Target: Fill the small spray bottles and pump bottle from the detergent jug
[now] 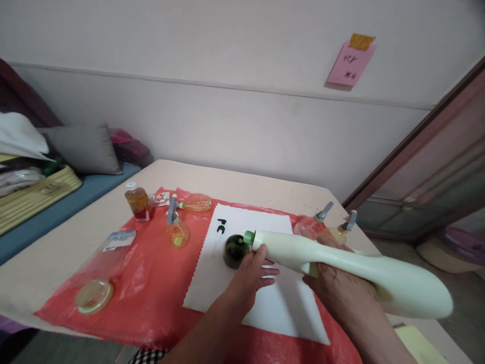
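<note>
My right hand (pixel 333 283) is wrapped round the handle of a large pale green bottle (pixel 379 273), tipped over so its green spout (pixel 249 236) meets the mouth of a small dark green round bottle (pixel 234 249). My left hand (pixel 252 270) is curled round that small bottle, steadying it on a white cloth (pixel 273 298). A small black pump top (pixel 221 225) lies on the cloth just behind.
A red plastic sheet (pixel 151 283) covers the beige table (pixel 56 242). On it are an amber bottle (pixel 138 202), a round spray bottle (pixel 176 230), a lying orange bottle (pixel 195 203), two spray bottles (pixel 322 222) at the right and a bagged lid (pixel 93 296). A bed with a pillow (pixel 85 149) stands left.
</note>
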{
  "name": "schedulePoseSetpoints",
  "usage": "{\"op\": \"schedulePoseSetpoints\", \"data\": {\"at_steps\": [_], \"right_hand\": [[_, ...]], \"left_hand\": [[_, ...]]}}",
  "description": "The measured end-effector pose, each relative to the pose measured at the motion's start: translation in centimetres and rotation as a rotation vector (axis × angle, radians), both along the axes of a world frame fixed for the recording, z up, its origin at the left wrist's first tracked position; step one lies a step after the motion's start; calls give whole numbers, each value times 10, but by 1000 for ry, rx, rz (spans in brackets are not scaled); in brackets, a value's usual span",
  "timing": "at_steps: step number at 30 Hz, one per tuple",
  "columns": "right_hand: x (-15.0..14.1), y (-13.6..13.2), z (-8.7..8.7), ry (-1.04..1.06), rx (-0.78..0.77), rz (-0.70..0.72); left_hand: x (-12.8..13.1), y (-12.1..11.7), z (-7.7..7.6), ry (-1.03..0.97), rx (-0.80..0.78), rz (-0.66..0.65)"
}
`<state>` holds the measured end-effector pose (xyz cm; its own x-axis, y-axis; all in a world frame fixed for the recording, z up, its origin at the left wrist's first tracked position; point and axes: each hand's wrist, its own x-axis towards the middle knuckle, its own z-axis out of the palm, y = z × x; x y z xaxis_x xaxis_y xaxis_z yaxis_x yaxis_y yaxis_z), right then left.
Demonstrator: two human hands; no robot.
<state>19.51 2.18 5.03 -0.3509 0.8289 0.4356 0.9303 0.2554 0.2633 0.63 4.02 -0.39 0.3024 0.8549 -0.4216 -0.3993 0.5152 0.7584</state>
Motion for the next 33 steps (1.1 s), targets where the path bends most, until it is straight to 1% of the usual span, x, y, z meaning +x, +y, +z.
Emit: {"op": "schedulePoseSetpoints", "data": {"at_steps": [2,5,9,14,19,23,28,33], "right_hand": [[-2,0,1,-39,48,23],[-6,1,4,-81,110,10],[-7,2,6,-113,129,31],[-9,1,6,-65,115,49],[-9,1,7,-89,119,48],[-7,4,6,-114,92,57],[-5,7,3,-127,101,70],[-3,9,2,-128,76,57]], "left_hand": [[0,2,-2,-18,-16,1],[1,3,-2,-61,-45,3],[0,3,1,-100,-62,0],[-3,2,4,-132,-80,11],[-3,2,7,-139,-108,11],[-3,2,6,-148,-111,14],[-3,3,1,-168,-97,19],[-2,5,3,-161,-143,32]]}}
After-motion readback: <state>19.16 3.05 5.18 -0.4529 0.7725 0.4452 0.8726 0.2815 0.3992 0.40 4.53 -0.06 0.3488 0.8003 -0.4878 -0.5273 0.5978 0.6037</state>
